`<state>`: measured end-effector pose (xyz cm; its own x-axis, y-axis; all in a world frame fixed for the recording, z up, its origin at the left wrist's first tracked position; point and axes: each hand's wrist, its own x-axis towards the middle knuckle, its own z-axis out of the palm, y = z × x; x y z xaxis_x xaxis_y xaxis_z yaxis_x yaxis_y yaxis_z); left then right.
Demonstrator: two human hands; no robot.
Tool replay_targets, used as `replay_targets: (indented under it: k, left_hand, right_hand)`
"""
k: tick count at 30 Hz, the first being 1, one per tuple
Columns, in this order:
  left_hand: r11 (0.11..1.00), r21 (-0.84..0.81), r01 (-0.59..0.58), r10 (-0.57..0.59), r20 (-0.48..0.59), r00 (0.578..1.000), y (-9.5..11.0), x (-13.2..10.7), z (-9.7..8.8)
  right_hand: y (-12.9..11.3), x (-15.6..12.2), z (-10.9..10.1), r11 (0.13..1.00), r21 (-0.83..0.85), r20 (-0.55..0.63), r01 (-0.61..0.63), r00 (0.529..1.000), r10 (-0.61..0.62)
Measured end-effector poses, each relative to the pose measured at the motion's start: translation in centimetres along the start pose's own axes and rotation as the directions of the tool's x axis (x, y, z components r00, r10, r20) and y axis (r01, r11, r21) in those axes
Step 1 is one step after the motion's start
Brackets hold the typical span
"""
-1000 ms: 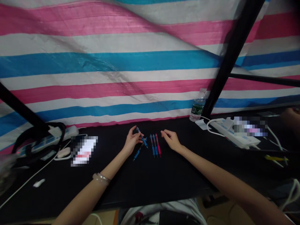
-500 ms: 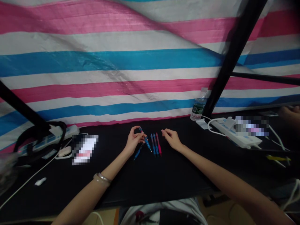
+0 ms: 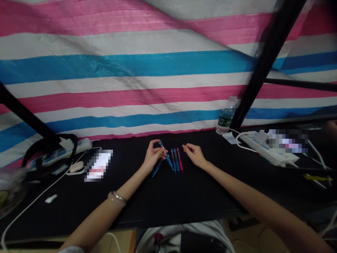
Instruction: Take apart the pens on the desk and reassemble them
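Note:
My left hand (image 3: 154, 154) pinches a blue pen (image 3: 169, 160) between thumb and fingers, its tip slanting down to the right. Another blue pen (image 3: 156, 170) lies on the black table (image 3: 168, 200), partly hidden beneath that hand. Right of the held pen, two blue pens (image 3: 177, 163) and a pink pen (image 3: 180, 165) lie side by side, roughly parallel. My right hand (image 3: 195, 154) rests just right of the pink pen, its fingers curled in and nothing visible in them.
At the back right stand a water bottle (image 3: 225, 117) and a white power strip (image 3: 273, 151) with cables. To the left are a blurred-out phone (image 3: 98, 165), a pinkish case (image 3: 77, 167), a white earbud (image 3: 51, 199) and another power strip (image 3: 79, 146). Someone else's hand (image 3: 332, 128) shows at the right edge.
The held pen has swung slightly, its tip now nearer the row of pens. My right hand stays beside the pink pen. The whole view has shifted a little.

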<state>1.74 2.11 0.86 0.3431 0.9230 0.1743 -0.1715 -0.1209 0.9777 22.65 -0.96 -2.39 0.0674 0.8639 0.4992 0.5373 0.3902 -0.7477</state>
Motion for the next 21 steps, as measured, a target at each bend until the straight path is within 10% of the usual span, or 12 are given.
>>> replay_targets:
  k: [21]
  left_hand:
    - [0.996,0.006,-0.094,0.094,-0.119,0.988,0.84,-0.56,0.68]
  right_hand:
    - [-0.9,-0.43,-0.15,0.992,-0.106,0.041,0.071,0.997,-0.067]
